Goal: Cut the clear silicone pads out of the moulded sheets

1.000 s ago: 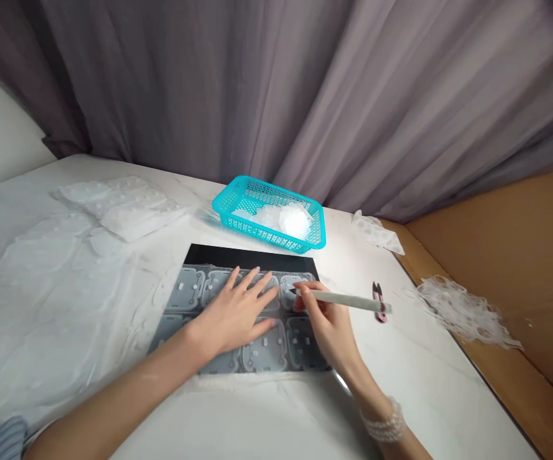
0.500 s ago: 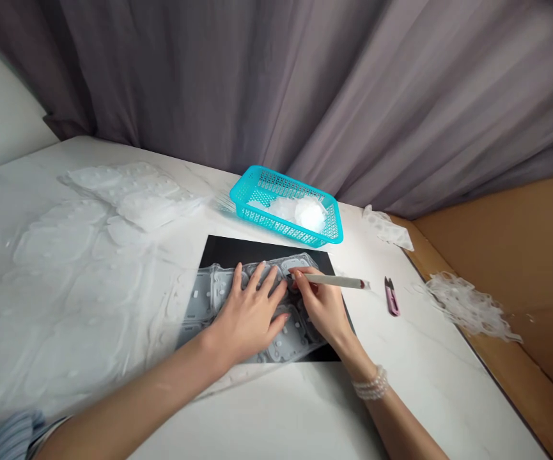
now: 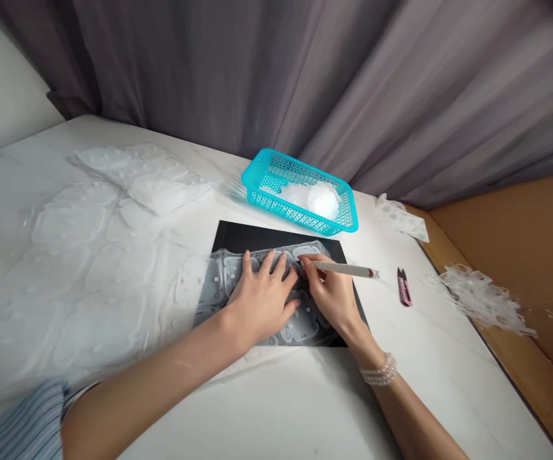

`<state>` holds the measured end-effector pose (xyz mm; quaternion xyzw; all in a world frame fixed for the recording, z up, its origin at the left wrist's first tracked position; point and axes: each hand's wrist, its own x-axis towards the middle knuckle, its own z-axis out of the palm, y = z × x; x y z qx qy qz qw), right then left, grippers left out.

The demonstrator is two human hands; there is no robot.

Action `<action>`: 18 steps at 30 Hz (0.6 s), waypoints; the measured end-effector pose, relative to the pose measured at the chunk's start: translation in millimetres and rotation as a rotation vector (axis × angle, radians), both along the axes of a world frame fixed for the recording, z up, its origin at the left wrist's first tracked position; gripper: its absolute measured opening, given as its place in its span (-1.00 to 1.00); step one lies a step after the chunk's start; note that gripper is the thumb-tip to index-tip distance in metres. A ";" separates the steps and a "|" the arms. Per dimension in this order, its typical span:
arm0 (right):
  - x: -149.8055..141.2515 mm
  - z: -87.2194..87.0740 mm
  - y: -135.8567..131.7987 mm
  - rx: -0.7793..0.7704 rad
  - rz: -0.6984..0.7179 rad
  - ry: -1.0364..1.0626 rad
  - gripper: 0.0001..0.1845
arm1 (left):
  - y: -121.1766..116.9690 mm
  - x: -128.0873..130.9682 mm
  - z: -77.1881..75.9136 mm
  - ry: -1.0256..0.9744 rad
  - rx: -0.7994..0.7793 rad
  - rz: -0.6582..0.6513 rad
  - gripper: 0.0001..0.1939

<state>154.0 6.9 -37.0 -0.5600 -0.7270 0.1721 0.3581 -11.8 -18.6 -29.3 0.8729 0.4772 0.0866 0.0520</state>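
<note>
Sheet shift: compared with a second ago, the clear sheet [image 3: 300,324] is turned askew on the black mat [image 3: 240,236], its far right corner nearer the mat's far edge; the camera view has shifted too.
Left hand [image 3: 263,299]: palm down on the sheet, fingers spread apart.
Right hand [image 3: 334,295]: thumb and fingers pinched together on a pen-like tool [image 3: 346,268], its tip at the sheet's far right cell; whether it touches, I cannot tell.
Slip risk: the thin, slick-looking sheet could slide if the left palm presses unevenly.
Finger risk: the tip sits near the left fingertips, so a skid could reach them.
Sheet look: see-through, glossy, with rounded grey-looking cells, small pegs and a rumpled far border.
Sheet place: mostly over the mat, its left end running onto the white table [image 3: 257,409].
</note>
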 end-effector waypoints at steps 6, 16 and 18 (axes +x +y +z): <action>-8.7 4.8 -1.6 0.042 -0.021 -0.117 -0.77 | -0.7 1.6 4.3 0.008 -0.032 0.016 -0.45; -7.3 1.8 -18.9 0.120 0.032 -0.244 -0.72 | 0.9 0.3 6.7 0.030 -0.054 -0.005 -0.45; -7.4 -3.4 -14.7 0.148 0.029 -0.255 -0.70 | 1.6 -0.3 7.5 0.032 -0.061 -0.007 -0.43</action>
